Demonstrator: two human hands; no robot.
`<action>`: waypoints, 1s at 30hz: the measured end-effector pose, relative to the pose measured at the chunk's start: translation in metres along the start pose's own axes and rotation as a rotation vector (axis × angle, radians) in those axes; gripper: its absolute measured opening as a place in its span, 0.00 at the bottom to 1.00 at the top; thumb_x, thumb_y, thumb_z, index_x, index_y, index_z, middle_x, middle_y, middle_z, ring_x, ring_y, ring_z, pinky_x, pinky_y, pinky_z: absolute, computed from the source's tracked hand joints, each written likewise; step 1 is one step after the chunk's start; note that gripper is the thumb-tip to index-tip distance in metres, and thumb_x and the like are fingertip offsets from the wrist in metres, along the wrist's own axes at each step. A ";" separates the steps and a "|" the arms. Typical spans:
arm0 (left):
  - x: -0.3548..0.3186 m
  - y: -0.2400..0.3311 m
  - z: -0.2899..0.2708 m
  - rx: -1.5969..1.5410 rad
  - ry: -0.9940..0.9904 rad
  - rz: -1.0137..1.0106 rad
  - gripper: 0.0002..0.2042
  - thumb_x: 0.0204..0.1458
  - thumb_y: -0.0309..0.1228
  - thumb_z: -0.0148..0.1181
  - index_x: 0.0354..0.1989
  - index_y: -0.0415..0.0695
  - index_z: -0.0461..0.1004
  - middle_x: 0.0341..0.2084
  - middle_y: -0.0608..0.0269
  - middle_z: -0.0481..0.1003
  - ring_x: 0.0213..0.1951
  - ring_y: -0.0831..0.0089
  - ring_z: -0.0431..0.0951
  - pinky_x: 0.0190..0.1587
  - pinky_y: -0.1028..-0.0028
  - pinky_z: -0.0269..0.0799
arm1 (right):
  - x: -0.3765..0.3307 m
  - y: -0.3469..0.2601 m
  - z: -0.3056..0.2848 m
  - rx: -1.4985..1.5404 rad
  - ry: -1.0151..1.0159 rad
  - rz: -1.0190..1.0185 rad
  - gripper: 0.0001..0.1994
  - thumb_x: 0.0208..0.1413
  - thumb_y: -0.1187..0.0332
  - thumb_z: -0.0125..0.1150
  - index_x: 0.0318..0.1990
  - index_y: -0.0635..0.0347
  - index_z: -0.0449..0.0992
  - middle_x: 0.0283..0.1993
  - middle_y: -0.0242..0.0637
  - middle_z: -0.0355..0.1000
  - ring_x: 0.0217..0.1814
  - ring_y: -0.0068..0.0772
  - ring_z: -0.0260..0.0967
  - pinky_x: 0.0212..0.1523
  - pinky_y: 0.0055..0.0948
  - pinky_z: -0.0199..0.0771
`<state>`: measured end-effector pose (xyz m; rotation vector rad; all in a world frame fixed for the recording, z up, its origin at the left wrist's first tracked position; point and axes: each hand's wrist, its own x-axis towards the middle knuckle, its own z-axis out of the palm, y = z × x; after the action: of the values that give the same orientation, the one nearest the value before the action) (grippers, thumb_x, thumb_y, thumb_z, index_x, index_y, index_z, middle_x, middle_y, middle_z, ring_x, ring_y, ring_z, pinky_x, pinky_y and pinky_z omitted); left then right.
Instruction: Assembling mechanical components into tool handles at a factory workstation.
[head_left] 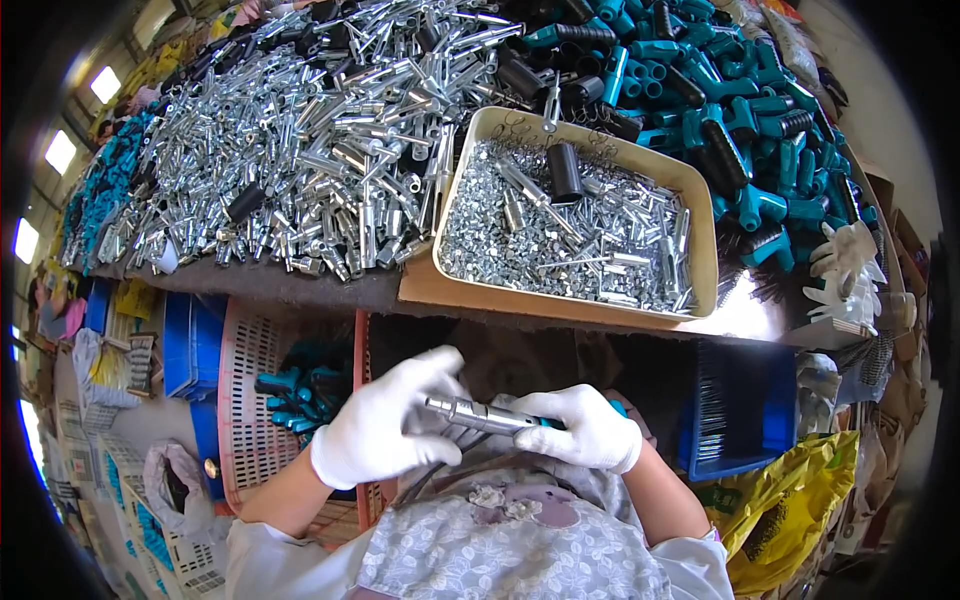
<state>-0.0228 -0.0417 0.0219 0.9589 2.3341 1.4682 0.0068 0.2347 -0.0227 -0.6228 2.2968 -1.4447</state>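
Note:
Both my hands wear white gloves and are in front of my apron. My right hand (pixel 580 428) is closed around a tool with a silvery stepped metal barrel (pixel 478 415) and a teal body, mostly hidden by the glove. The barrel points left, nearly level. At its free end my left hand (pixel 385 425) has its fingers and thumb spread apart, holding nothing that I can see. Beyond my hands, a cream tray (pixel 707 250) on the bench holds small metal parts, several pins and a black sleeve (pixel 564 173).
A large heap of metal tubes (pixel 290 150) covers the bench's left side; teal tool bodies (pixel 745 120) pile up at right. Below stand a pink basket (pixel 250 400) with teal parts and a blue bin (pixel 742 462). A yellow bag (pixel 790 505) lies at lower right.

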 end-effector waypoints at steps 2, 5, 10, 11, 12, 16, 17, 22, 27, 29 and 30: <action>-0.002 -0.006 -0.005 -0.312 -0.015 -0.346 0.28 0.50 0.33 0.72 0.58 0.39 0.69 0.37 0.61 0.79 0.37 0.78 0.79 0.41 0.74 0.77 | 0.001 -0.009 0.004 -0.084 0.062 -0.013 0.20 0.58 0.49 0.63 0.46 0.56 0.80 0.33 0.47 0.77 0.34 0.52 0.76 0.35 0.40 0.75; 0.001 0.006 0.005 -0.131 -0.018 -0.261 0.14 0.54 0.26 0.66 0.48 0.37 0.75 0.35 0.58 0.81 0.35 0.73 0.83 0.40 0.73 0.77 | 0.004 -0.021 0.004 -0.183 0.103 -0.053 0.19 0.57 0.50 0.63 0.45 0.56 0.80 0.30 0.47 0.76 0.34 0.52 0.76 0.35 0.40 0.76; 0.014 0.015 -0.003 0.295 -0.280 0.643 0.16 0.45 0.32 0.61 0.45 0.51 0.78 0.39 0.57 0.75 0.36 0.59 0.77 0.33 0.66 0.74 | -0.001 0.007 -0.016 0.502 -0.506 0.056 0.22 0.63 0.51 0.61 0.50 0.64 0.79 0.29 0.32 0.77 0.31 0.30 0.73 0.38 0.35 0.76; 0.018 0.014 0.000 0.326 -0.243 0.726 0.14 0.43 0.29 0.64 0.42 0.53 0.79 0.36 0.60 0.78 0.35 0.60 0.79 0.35 0.67 0.75 | 0.001 0.000 -0.016 0.426 -0.437 -0.065 0.22 0.62 0.52 0.61 0.51 0.64 0.79 0.33 0.39 0.78 0.35 0.35 0.76 0.42 0.35 0.76; 0.023 0.015 -0.004 0.345 -0.246 0.637 0.15 0.43 0.30 0.65 0.43 0.51 0.79 0.37 0.60 0.78 0.35 0.60 0.79 0.36 0.66 0.76 | -0.001 -0.001 -0.014 0.346 -0.323 -0.078 0.22 0.61 0.51 0.62 0.50 0.63 0.79 0.34 0.43 0.78 0.37 0.39 0.77 0.43 0.35 0.76; 0.016 0.021 -0.015 0.123 -0.145 -0.177 0.24 0.49 0.34 0.70 0.54 0.43 0.72 0.36 0.57 0.79 0.32 0.63 0.82 0.35 0.70 0.77 | -0.006 -0.021 -0.009 -0.106 0.079 0.026 0.20 0.58 0.51 0.64 0.46 0.59 0.80 0.34 0.48 0.77 0.37 0.52 0.77 0.39 0.37 0.76; 0.015 0.019 -0.010 0.046 -0.116 -0.155 0.20 0.52 0.35 0.69 0.52 0.42 0.74 0.32 0.57 0.80 0.29 0.67 0.82 0.32 0.73 0.77 | -0.006 -0.026 -0.007 -0.169 0.107 0.006 0.19 0.59 0.52 0.63 0.46 0.59 0.79 0.33 0.47 0.77 0.36 0.51 0.77 0.37 0.38 0.75; 0.017 0.017 -0.001 0.396 -0.139 0.482 0.17 0.45 0.26 0.63 0.46 0.47 0.78 0.41 0.56 0.76 0.40 0.58 0.78 0.38 0.66 0.76 | -0.004 -0.024 -0.021 0.227 -0.132 0.034 0.18 0.59 0.54 0.63 0.45 0.61 0.80 0.31 0.46 0.76 0.32 0.48 0.75 0.38 0.35 0.75; 0.012 0.016 -0.008 0.037 -0.066 -0.049 0.30 0.44 0.34 0.74 0.56 0.42 0.71 0.38 0.55 0.78 0.37 0.60 0.82 0.41 0.68 0.78 | -0.010 -0.025 -0.009 -0.105 0.063 -0.003 0.20 0.58 0.52 0.63 0.46 0.60 0.79 0.36 0.45 0.78 0.35 0.51 0.76 0.37 0.38 0.75; 0.012 0.008 -0.004 -0.017 -0.119 -0.159 0.19 0.51 0.33 0.70 0.50 0.42 0.73 0.32 0.57 0.79 0.31 0.61 0.83 0.36 0.69 0.78 | -0.007 -0.033 -0.002 -0.313 0.129 -0.019 0.20 0.57 0.51 0.63 0.47 0.59 0.78 0.37 0.45 0.78 0.36 0.52 0.77 0.36 0.39 0.76; 0.011 0.013 0.000 0.058 -0.096 -0.129 0.17 0.52 0.32 0.68 0.48 0.42 0.74 0.31 0.56 0.79 0.31 0.60 0.82 0.34 0.68 0.78 | -0.005 -0.041 0.000 -0.417 0.129 -0.015 0.20 0.57 0.52 0.63 0.47 0.58 0.78 0.37 0.45 0.78 0.35 0.51 0.77 0.36 0.39 0.77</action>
<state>-0.0254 -0.0309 0.0349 0.8556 2.3329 1.2843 0.0181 0.2220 0.0145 -0.6763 2.7284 -1.0398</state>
